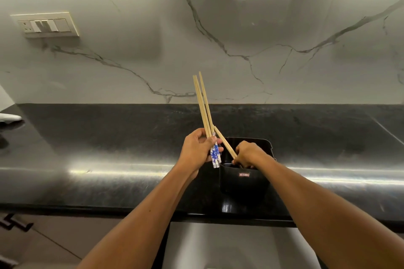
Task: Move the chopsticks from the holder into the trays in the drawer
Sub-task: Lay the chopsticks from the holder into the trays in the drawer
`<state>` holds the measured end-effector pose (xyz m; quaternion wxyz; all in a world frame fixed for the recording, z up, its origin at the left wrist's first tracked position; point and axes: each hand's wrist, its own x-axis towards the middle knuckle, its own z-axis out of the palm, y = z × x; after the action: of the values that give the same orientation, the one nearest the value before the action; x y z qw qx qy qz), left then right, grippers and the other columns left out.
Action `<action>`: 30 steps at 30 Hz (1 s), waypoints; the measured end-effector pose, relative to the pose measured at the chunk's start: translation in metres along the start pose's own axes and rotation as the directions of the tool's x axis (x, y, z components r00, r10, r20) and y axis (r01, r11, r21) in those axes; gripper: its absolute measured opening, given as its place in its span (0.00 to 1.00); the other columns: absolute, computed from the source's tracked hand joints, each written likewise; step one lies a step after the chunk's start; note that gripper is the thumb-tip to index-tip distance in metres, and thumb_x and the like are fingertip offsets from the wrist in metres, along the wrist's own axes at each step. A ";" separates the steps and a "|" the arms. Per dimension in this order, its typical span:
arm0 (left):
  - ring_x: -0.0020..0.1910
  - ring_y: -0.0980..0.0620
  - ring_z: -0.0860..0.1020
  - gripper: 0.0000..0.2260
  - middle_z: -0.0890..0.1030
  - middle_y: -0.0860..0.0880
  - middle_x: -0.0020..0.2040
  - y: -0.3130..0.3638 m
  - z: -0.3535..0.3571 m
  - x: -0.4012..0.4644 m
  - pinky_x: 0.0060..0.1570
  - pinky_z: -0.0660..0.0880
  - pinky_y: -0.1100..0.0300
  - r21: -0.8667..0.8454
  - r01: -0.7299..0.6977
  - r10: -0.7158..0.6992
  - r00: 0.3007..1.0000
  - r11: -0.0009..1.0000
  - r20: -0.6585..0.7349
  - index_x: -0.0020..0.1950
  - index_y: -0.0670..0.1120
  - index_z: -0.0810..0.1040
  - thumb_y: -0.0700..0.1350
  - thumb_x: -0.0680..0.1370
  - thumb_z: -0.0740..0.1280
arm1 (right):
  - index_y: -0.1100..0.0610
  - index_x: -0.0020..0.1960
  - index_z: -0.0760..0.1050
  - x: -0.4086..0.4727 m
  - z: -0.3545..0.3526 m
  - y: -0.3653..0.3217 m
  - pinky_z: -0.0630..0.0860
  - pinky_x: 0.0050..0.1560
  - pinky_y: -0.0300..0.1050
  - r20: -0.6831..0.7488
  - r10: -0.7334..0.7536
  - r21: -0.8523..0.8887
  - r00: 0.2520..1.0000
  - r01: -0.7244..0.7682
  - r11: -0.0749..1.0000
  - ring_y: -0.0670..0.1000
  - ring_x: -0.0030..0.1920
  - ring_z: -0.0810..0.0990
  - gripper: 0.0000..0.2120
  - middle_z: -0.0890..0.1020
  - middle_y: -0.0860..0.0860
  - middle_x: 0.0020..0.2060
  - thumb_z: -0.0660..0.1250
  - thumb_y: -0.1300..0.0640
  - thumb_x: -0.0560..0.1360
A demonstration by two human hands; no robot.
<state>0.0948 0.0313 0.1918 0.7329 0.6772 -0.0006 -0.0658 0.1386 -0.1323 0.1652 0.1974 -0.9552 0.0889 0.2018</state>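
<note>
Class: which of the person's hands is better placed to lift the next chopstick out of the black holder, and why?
Right. The right hand is at the holder mouth, already pinching one chopstick; the left hand is full, gripping a bundle.

White marble-look backsplash (218, 28) with grey veins, beige switch plate (44, 25) set into it at left, glossy black stone countertop (109, 148) below catching streaks of light, brown cabinet front (43, 236) under the counter edge

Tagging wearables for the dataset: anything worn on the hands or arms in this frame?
Nothing worn shows. The left hand and right hand are bare: no gloves, rings, watch or bands visible. Both forearms are uncovered to the frame edge, no sleeves in view.
</note>
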 end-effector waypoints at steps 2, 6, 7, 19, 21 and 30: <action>0.44 0.50 0.85 0.07 0.85 0.45 0.49 0.000 -0.004 0.000 0.37 0.79 0.62 0.005 0.000 -0.001 1.000 1.000 0.004 0.57 0.45 0.75 0.39 0.80 0.63 | 0.59 0.57 0.77 0.004 0.002 0.000 0.79 0.43 0.43 -0.002 0.018 0.002 1.000 -0.018 1.000 0.49 0.38 0.79 0.15 0.81 0.53 0.43 0.71 0.54 0.73; 0.44 0.49 0.85 0.07 0.85 0.45 0.49 -0.003 -0.007 0.001 0.38 0.80 0.60 0.027 0.009 -0.009 1.000 1.000 0.007 0.57 0.45 0.75 0.39 0.80 0.63 | 0.59 0.55 0.78 0.009 0.005 0.003 0.80 0.47 0.45 -0.020 0.012 0.014 1.000 -0.012 1.000 0.51 0.43 0.81 0.13 0.82 0.55 0.47 0.71 0.54 0.73; 0.45 0.49 0.85 0.07 0.85 0.45 0.49 -0.004 -0.007 0.002 0.40 0.80 0.58 0.033 0.013 -0.014 1.000 0.999 0.009 0.57 0.45 0.75 0.39 0.80 0.63 | 0.59 0.54 0.79 0.010 0.004 0.004 0.79 0.45 0.45 -0.036 0.003 0.025 0.999 -0.002 1.000 0.51 0.44 0.82 0.12 0.83 0.55 0.46 0.71 0.54 0.73; 0.45 0.49 0.85 0.05 0.85 0.44 0.48 -0.004 0.021 0.009 0.36 0.78 0.60 0.031 0.050 -0.050 0.999 0.998 0.007 0.54 0.45 0.77 0.39 0.80 0.64 | 0.63 0.49 0.79 -0.013 -0.043 0.006 0.81 0.39 0.41 -0.272 -0.193 0.380 0.943 0.289 0.879 0.52 0.42 0.84 0.08 0.84 0.58 0.43 0.69 0.58 0.75; 0.44 0.50 0.85 0.05 0.85 0.44 0.49 -0.001 0.027 0.008 0.36 0.78 0.60 0.033 0.047 -0.047 0.999 0.998 0.007 0.54 0.44 0.77 0.39 0.80 0.64 | 0.63 0.48 0.79 -0.020 -0.051 0.005 0.81 0.39 0.40 -0.320 -0.226 0.407 0.920 0.349 0.844 0.52 0.41 0.85 0.08 0.84 0.58 0.41 0.69 0.58 0.75; 0.35 0.54 0.80 0.06 0.82 0.45 0.43 0.005 0.043 0.006 0.32 0.77 0.62 0.067 0.072 -0.076 0.995 0.995 0.061 0.55 0.42 0.78 0.39 0.79 0.64 | 0.65 0.49 0.78 -0.037 -0.071 -0.001 0.79 0.36 0.38 -0.316 -0.268 0.556 0.910 0.407 0.725 0.51 0.36 0.83 0.10 0.84 0.59 0.40 0.67 0.57 0.76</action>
<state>0.0978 -0.0115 0.1992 0.7071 0.6978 -0.0012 -0.1143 0.1305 -0.1570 0.2407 0.5174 -0.8555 -0.0063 0.0187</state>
